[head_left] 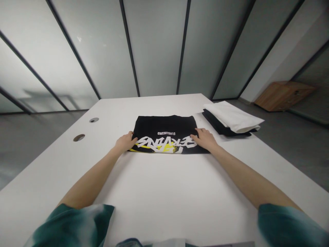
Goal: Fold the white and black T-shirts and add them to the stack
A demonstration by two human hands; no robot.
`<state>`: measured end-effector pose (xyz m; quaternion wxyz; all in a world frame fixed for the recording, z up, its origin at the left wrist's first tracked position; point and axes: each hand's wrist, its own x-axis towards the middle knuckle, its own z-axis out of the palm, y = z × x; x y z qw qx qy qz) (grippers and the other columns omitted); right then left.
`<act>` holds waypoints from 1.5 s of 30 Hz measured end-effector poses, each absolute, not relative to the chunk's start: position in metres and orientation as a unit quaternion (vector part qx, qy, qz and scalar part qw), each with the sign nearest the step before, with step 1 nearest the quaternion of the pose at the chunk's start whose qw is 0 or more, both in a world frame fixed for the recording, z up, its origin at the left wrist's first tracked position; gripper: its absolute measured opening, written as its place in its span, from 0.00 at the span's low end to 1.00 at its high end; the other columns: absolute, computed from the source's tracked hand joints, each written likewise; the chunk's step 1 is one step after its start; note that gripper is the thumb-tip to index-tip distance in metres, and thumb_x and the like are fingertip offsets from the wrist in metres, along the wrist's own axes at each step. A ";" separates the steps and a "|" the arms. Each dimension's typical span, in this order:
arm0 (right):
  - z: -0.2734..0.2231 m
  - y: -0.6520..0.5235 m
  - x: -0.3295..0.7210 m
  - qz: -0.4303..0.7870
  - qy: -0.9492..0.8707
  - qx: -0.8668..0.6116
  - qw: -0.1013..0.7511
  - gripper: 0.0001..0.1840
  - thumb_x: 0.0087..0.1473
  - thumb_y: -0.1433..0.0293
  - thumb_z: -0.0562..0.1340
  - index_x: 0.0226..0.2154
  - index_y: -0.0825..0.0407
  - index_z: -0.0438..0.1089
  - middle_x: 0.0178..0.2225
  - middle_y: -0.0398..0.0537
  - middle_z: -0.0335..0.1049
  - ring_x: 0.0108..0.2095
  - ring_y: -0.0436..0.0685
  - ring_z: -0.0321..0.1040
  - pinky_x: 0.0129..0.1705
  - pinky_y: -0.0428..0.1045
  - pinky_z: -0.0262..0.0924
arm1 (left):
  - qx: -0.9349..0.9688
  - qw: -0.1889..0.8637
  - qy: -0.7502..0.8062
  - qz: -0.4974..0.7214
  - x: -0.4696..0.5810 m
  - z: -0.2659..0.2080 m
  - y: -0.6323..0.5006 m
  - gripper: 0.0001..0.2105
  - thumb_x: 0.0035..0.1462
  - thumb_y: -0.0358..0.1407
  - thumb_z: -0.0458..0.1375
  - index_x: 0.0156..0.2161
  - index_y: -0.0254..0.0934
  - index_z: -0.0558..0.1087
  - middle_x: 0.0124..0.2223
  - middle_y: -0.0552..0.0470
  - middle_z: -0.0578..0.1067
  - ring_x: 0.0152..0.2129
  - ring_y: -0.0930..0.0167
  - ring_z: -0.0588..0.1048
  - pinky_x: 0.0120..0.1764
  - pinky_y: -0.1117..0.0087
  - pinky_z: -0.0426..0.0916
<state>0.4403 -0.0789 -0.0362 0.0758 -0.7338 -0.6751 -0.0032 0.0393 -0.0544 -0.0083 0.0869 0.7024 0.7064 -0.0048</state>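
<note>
A black T-shirt [166, 124], folded into a wide rectangle, lies flat on the white table in front of me. White lettering and a yellow patch are printed on it, upside down from my side. My left hand [124, 141] grips its left edge, fingers over the cloth near the front corner. At the opposite edge, my right hand [206, 139] has thumb and fingers on the fabric, close to the front right corner. The undersides of both grips are hidden.
Right of the shirt, a folded white cloth [232, 115] lies on folded black cloth [216, 124]. Two round holes, one nearer [78, 137] and one farther [94, 120], pierce the white table [164, 192]. A wooden cabinet [282, 95] stands beyond. Frosted panels [156, 44] rise behind.
</note>
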 end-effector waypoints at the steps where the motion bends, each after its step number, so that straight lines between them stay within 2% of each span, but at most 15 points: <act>1: -0.034 -0.080 0.441 -0.003 -0.662 -0.745 0.078 0.32 0.64 0.54 0.50 0.61 0.58 0.62 0.58 0.66 0.66 0.56 0.70 0.64 0.53 0.59 0.60 | 0.703 0.087 0.706 0.003 0.037 -0.010 -0.056 0.24 0.64 0.46 0.45 0.59 0.35 0.62 0.50 0.38 0.77 0.48 0.56 0.76 0.46 0.61 0.67; 5: -0.029 -0.083 0.445 0.030 -0.633 -0.770 0.075 0.29 0.63 0.55 0.52 0.58 0.56 0.65 0.49 0.62 0.74 0.49 0.68 0.71 0.44 0.55 0.63 | 0.735 0.088 0.668 0.076 0.029 -0.022 -0.058 0.19 0.63 0.40 0.47 0.57 0.36 0.64 0.37 0.45 0.78 0.38 0.60 0.77 0.40 0.64 0.66; 9: -0.034 -0.081 0.449 0.046 -0.640 -0.760 0.102 0.24 0.61 0.61 0.56 0.56 0.53 0.66 0.44 0.57 0.77 0.46 0.65 0.72 0.40 0.52 0.61 | 0.734 0.131 0.635 0.201 0.021 -0.033 -0.053 0.15 0.57 0.38 0.51 0.49 0.38 0.69 0.27 0.54 0.71 0.27 0.66 0.72 0.33 0.68 0.63; 12: -0.042 -0.076 0.453 0.055 -0.654 -0.738 0.155 0.21 0.58 0.66 0.58 0.53 0.52 0.69 0.41 0.53 0.77 0.42 0.62 0.72 0.38 0.49 0.59 | 0.701 0.193 0.614 0.308 0.017 -0.035 -0.046 0.11 0.51 0.38 0.53 0.40 0.39 0.71 0.27 0.56 0.69 0.25 0.69 0.69 0.31 0.69 0.62; 15: -0.047 -0.072 0.458 0.069 -0.653 -0.724 0.214 0.18 0.56 0.68 0.58 0.49 0.52 0.72 0.34 0.49 0.75 0.36 0.59 0.71 0.36 0.48 0.58 | 0.679 0.263 0.585 0.357 0.013 -0.031 -0.043 0.08 0.46 0.38 0.54 0.33 0.38 0.71 0.28 0.55 0.70 0.26 0.70 0.69 0.30 0.70 0.62; 20: -0.045 -0.069 0.466 0.105 -0.627 -0.715 0.292 0.15 0.53 0.67 0.60 0.43 0.52 0.74 0.28 0.46 0.72 0.31 0.56 0.68 0.32 0.48 0.56 | 0.672 0.389 0.546 0.315 0.007 -0.012 -0.048 0.12 0.44 0.43 0.59 0.32 0.37 0.71 0.25 0.56 0.68 0.22 0.72 0.66 0.27 0.71 0.58; 22: -0.043 -0.069 0.468 0.143 -0.619 -0.711 0.302 0.14 0.54 0.65 0.60 0.42 0.53 0.74 0.26 0.45 0.71 0.29 0.56 0.68 0.32 0.48 0.57 | 0.676 0.428 0.525 0.288 0.003 -0.002 -0.053 0.16 0.44 0.45 0.62 0.36 0.36 0.72 0.26 0.56 0.69 0.23 0.72 0.67 0.27 0.71 0.59; 24: -0.039 -0.070 0.471 0.194 -0.607 -0.710 0.298 0.16 0.56 0.61 0.60 0.42 0.53 0.73 0.26 0.45 0.72 0.28 0.55 0.68 0.32 0.48 0.59 | 0.685 0.457 0.517 0.232 -0.002 0.006 -0.057 0.22 0.45 0.47 0.64 0.43 0.37 0.73 0.28 0.55 0.71 0.24 0.71 0.69 0.28 0.71 0.61; 27: -0.028 -0.073 0.478 0.239 -0.602 -0.720 0.251 0.22 0.57 0.54 0.60 0.45 0.53 0.72 0.26 0.47 0.73 0.28 0.56 0.69 0.32 0.48 0.61 | 0.700 0.473 0.517 0.135 -0.011 0.013 -0.060 0.31 0.45 0.48 0.65 0.54 0.37 0.69 0.28 0.56 0.72 0.23 0.71 0.68 0.28 0.70 0.62; 30: -0.013 -0.081 0.484 0.280 -0.633 -0.706 0.150 0.29 0.54 0.52 0.62 0.52 0.54 0.70 0.24 0.45 0.72 0.25 0.56 0.68 0.30 0.49 0.61 | 0.720 0.459 0.511 0.098 -0.016 0.014 -0.062 0.32 0.46 0.48 0.64 0.57 0.38 0.69 0.28 0.56 0.71 0.24 0.71 0.68 0.29 0.70 0.61; 33: -0.003 -0.094 0.486 0.306 -0.679 -0.662 0.083 0.35 0.50 0.56 0.66 0.58 0.51 0.67 0.27 0.44 0.73 0.27 0.57 0.69 0.32 0.49 0.62 | 0.742 0.444 0.496 0.081 -0.016 0.014 -0.062 0.29 0.47 0.47 0.62 0.54 0.40 0.72 0.30 0.53 0.74 0.27 0.69 0.71 0.31 0.69 0.65; 35: -0.001 -0.104 0.487 0.297 -0.703 -0.639 0.090 0.33 0.50 0.60 0.65 0.59 0.49 0.68 0.31 0.45 0.73 0.30 0.57 0.70 0.34 0.49 0.63 | 0.754 0.428 0.493 0.073 -0.016 0.014 -0.060 0.25 0.46 0.47 0.61 0.50 0.41 0.76 0.35 0.50 0.76 0.32 0.67 0.73 0.34 0.68 0.67; 38: -0.004 -0.117 0.490 0.293 -0.711 -0.626 0.132 0.27 0.51 0.62 0.60 0.53 0.50 0.72 0.33 0.47 0.73 0.32 0.57 0.69 0.35 0.50 0.64 | 0.757 0.421 0.495 0.073 -0.017 0.013 -0.057 0.21 0.46 0.47 0.60 0.45 0.41 0.79 0.40 0.48 0.78 0.35 0.65 0.74 0.37 0.67 0.69; 41: -0.006 -0.128 0.496 0.315 -0.701 -0.621 0.155 0.20 0.51 0.61 0.58 0.44 0.52 0.75 0.32 0.47 0.73 0.33 0.57 0.69 0.37 0.50 0.64 | 0.747 0.439 0.493 0.071 -0.022 0.010 -0.057 0.20 0.45 0.47 0.61 0.43 0.41 0.79 0.39 0.48 0.79 0.34 0.65 0.74 0.37 0.67 0.68; 45: -0.002 -0.135 0.505 0.365 -0.709 -0.598 0.084 0.19 0.48 0.57 0.62 0.38 0.52 0.76 0.31 0.47 0.74 0.32 0.57 0.68 0.35 0.50 0.63 | 0.754 0.453 0.475 0.021 -0.031 0.012 -0.055 0.18 0.45 0.47 0.62 0.41 0.42 0.80 0.35 0.50 0.79 0.33 0.65 0.74 0.37 0.68 0.68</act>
